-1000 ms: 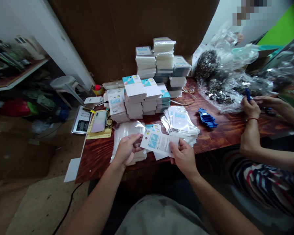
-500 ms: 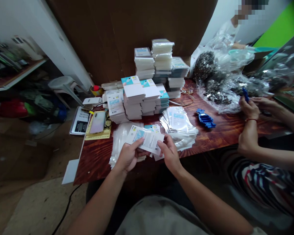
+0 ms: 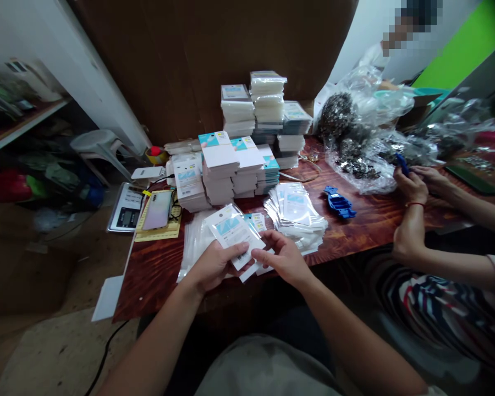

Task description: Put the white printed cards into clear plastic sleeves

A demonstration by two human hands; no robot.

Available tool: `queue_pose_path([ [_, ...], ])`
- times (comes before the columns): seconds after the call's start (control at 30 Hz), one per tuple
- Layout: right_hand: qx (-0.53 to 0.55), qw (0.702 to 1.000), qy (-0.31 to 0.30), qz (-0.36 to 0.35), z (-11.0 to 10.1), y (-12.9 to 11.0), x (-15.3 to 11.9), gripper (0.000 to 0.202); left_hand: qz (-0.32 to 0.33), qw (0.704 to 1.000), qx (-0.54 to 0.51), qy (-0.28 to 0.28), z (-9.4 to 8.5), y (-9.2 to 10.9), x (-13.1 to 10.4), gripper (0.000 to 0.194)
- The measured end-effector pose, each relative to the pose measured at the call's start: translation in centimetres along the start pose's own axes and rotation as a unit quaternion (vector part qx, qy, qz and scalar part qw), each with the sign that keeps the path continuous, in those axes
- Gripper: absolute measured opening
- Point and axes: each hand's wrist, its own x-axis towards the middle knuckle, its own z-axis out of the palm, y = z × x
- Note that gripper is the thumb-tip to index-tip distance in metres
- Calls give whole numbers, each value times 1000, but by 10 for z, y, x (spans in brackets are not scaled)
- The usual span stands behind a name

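A printed white packaging card (image 3: 230, 230) in a clear sleeve lies tilted between my hands above the table edge. My left hand (image 3: 219, 265) grips its lower left part, thumb on top. At the lower right edge, my right hand (image 3: 284, 258) has its thumb and fingers closed on the card. Under it are a pile of clear plastic sleeves (image 3: 193, 247) and blue-and-white header cards (image 3: 257, 221), partly covered. Just beyond my right hand lies a fanned pile of sleeved cards (image 3: 297, 212).
Tall stacks of cards (image 3: 218, 157) and sleeved packs (image 3: 268, 91) stand at the back. On the left are a phone (image 3: 157, 210) and a scale (image 3: 126, 208). A blue plastic part (image 3: 340, 202) lies to the right, near a co-worker's hands (image 3: 412, 186) and bags of metal pieces (image 3: 357, 157).
The card has turned from lying crosswise to standing more upright, its printed front facing me. My right hand has shifted to its lower right edge. The view has moved slightly.
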Motion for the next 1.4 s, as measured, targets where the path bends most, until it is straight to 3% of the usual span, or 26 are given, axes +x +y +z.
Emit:
queue_pose_path([
  [0.1,0,1000,17,22,-21,-16,5,50,-2,994,93,-63,3,2,2,44],
  [0.17,-82,990,115,-19,-48,-24,16,49,32,979,202,-19,3,4,3,43],
  [0.2,-144,970,187,-55,-65,-28,23,48,67,958,277,43,0,5,5,42],
  [0.23,-224,939,246,-90,-82,-30,30,48,107,918,361,126,-5,6,6,40],
  [0.27,-313,892,306,-111,-98,-31,38,48,143,858,444,214,-12,8,8,40],
  [0.33,-388,847,345,-116,-123,-31,51,41,155,727,577,339,-32,9,13,45],
  [0.37,-415,830,353,-118,-130,-30,55,35,135,689,615,360,-43,10,16,52],
  [0.43,-452,808,351,-140,-131,-27,57,24,87,670,642,363,-64,12,20,62],
  [0.5,-481,796,317,-185,-116,-23,49,19,47,689,629,355,-81,14,23,66],
  [0.53,-495,798,271,-209,-104,-22,42,19,32,700,619,354,-87,16,24,68],
  [0.6,-543,795,109,-248,-80,-19,27,25,7,714,605,351,-95,21,25,72],
  [0.67,-604,750,-82,-256,-57,-16,12,39,-5,711,607,355,-100,25,25,78],
  [0.73,-657,686,-198,-241,-41,-14,1,43,-9,708,611,354,-102,27,25,82],
  [0.83,-699,632,-250,-226,-31,-12,-8,19,-7,718,604,345,-103,29,22,73],
  [0.9,-704,620,-265,-223,-33,-13,-11,14,4,724,597,344,-102,30,16,53],
  [1.0,-687,653,-232,-218,-42,-16,-14,19,42,709,608,355,-97,34,4,26],
  [1.07,-653,708,-135,-232,-50,-19,-17,18,83,704,598,374,-91,36,-4,22],
  [1.1,-619,745,-61,-241,-53,-21,-20,18,105,725,565,379,-88,37,-7,22],
  [1.13,-569,785,24,-244,-55,-22,-23,18,125,766,506,377,-84,36,-8,21],
  [1.2,-411,873,162,-207,-53,-22,-29,20,140,874,323,335,-76,32,-5,20],
  [1.23,-316,915,190,-164,-49,-21,-33,22,138,915,223,306,-71,29,-1,21],
  [1.3,-136,976,161,-52,-38,-15,-39,29,126,951,74,271,-60,23,8,23],
  [1.4,19,995,72,72,-18,-1,-45,38,135,954,-2,269,-47,13,22,28],
])
